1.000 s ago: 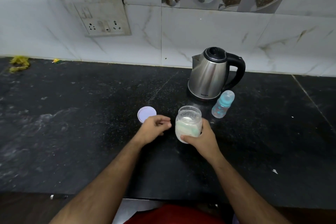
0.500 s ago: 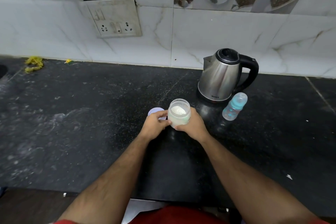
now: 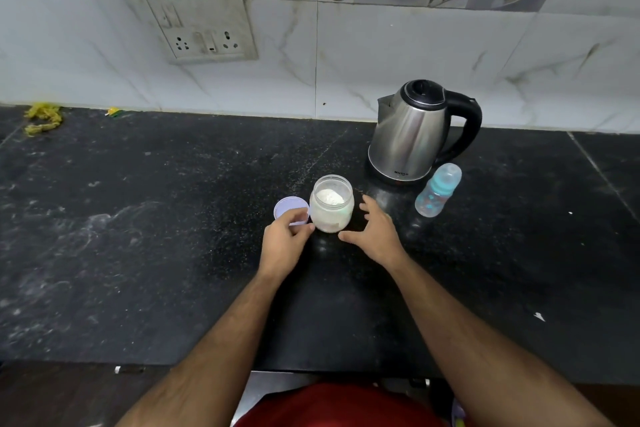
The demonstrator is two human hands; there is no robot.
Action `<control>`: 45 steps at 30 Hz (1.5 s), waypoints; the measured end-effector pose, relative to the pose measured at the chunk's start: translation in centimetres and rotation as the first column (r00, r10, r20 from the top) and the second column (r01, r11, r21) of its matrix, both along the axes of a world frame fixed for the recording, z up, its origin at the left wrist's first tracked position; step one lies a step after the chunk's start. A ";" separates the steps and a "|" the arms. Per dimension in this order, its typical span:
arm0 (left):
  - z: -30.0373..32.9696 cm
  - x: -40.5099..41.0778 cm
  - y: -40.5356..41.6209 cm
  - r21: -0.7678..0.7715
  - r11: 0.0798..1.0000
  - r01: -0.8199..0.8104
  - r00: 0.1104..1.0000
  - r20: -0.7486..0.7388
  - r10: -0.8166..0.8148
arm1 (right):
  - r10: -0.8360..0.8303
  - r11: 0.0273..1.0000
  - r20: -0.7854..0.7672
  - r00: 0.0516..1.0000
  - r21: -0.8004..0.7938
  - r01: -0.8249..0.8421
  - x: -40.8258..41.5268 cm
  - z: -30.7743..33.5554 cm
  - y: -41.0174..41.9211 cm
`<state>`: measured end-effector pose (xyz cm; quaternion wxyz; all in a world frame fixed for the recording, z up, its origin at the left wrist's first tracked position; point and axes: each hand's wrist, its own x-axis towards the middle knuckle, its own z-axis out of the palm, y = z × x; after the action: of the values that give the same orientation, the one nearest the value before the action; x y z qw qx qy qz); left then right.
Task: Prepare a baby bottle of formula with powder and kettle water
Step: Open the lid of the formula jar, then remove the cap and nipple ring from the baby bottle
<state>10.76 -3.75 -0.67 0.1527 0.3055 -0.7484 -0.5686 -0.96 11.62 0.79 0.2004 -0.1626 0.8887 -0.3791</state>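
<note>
The powder jar (image 3: pixel 331 208) stands open on the dark worktop (image 3: pixel 138 236), its lilac lid (image 3: pixel 289 210) lying just beside it on the left. The left hand (image 3: pixel 284 243) is loosely curled, fingertips at the lid's near edge; whether it grips the lid cannot be told. The right hand (image 3: pixel 375 234) is spread open just right of the jar, holding nothing. The baby bottle (image 3: pixel 438 191) stands capped, near the kettle (image 3: pixel 412 132). Seemingly only the jar is opened; scooping powder, pouring water and mixing remain.
</note>
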 end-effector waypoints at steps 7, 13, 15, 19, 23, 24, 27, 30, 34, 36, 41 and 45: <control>-0.5 0.7 5.0 0.045 0.994 0.104 0.994 -0.041 -0.102 | -0.112 0.990 -0.013 0.994 -0.091 0.110 1.2 -0.4 6.1; -0.5 -2.4 9.3 0.029 0.968 0.249 0.968 -0.018 -0.249 | -0.195 0.973 0.000 0.981 -0.121 0.194 0.2 -0.8 11.6; -0.3 -4.0 10.3 0.025 0.962 0.273 0.962 0.000 -0.273 | -0.226 0.966 -0.007 0.974 -0.128 0.223 -0.9 -0.7 13.1; 0.5 -8.0 11.9 0.033 0.955 0.294 0.955 0.031 -0.295 | -0.251 0.961 -0.012 0.968 -0.125 0.247 -4.0 -0.1 15.3; 2.1 -12.5 12.7 0.023 0.948 0.317 0.947 0.055 -0.318 | -0.237 0.965 -0.012 0.971 -0.114 0.234 -8.0 0.5 16.0; 2.5 -13.4 12.7 0.023 0.947 0.320 0.945 0.056 -0.321 | -0.232 0.966 -0.002 0.973 -0.115 0.230 -9.1 0.6 16.0; 3.3 -15.8 12.7 0.040 0.941 0.336 0.939 0.061 -0.337 | -0.202 0.971 0.055 0.978 -0.121 0.207 -11.9 0.9 15.7; 3.4 -17.5 13.1 0.074 0.934 0.349 0.933 0.067 -0.354 | -0.152 0.978 0.101 0.983 -0.127 0.164 -14.0 0.8 15.4; 3.1 -18.8 14.0 0.075 0.920 0.385 0.918 0.067 -0.390 | -0.055 0.992 0.123 0.991 -0.103 0.068 -15.4 0.4 15.0; 2.9 -19.2 14.5 0.081 0.918 0.388 0.918 0.057 -0.393 | -0.009 0.996 0.120 0.993 -0.087 0.020 -15.7 0.2 14.8; 2.4 -19.5 15.4 0.027 0.941 0.336 0.940 0.055 -0.337 | 0.059 0.992 0.113 0.992 -0.117 -0.046 -15.6 -0.3 14.6; 2.6 -18.9 15.8 0.018 0.950 0.310 0.949 0.048 -0.311 | 0.070 0.986 0.117 0.991 -0.156 -0.051 -14.9 -0.5 14.9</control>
<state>-8.11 12.08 1.89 0.0407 0.1990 -0.7878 -0.5814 -15.81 26.51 0.29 0.2528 -0.1810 0.8378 -0.4488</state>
